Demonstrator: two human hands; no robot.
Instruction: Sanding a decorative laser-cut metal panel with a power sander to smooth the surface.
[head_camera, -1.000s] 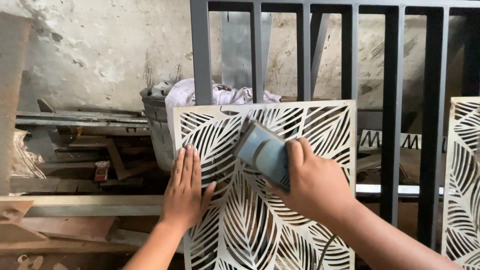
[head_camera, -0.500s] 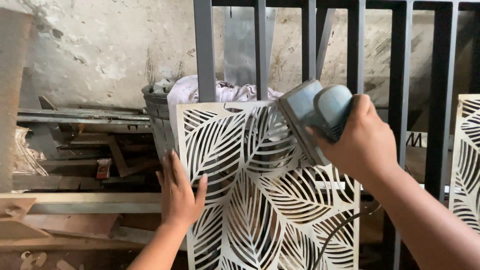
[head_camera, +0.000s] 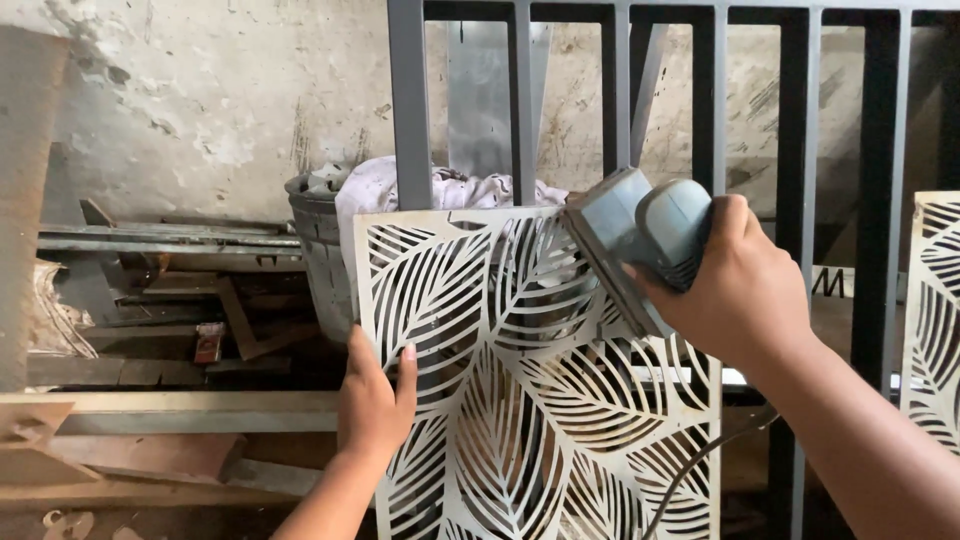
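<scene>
Both hands grasp: left hand (head_camera: 375, 405) grips the leaf-cut panel's (head_camera: 520, 400) edge, right hand (head_camera: 745, 285) clutches a sander (head_camera: 635, 240).

A dark metal gate (head_camera: 708, 110) of upright bars stood across the scene, in front of a stained, flaking plaster wall (head_camera: 200, 90). Behind the bars, a dark bucket (head_camera: 320, 255) held a heap of pale rags (head_camera: 440, 190). To its left, rusty metal bars and scrap (head_camera: 160, 240) lay stacked along the wall, with flat lengths (head_camera: 180, 410) lower down. At the far right edge, a second leaf-patterned cut-out panel (head_camera: 935, 300) showed in part.
</scene>
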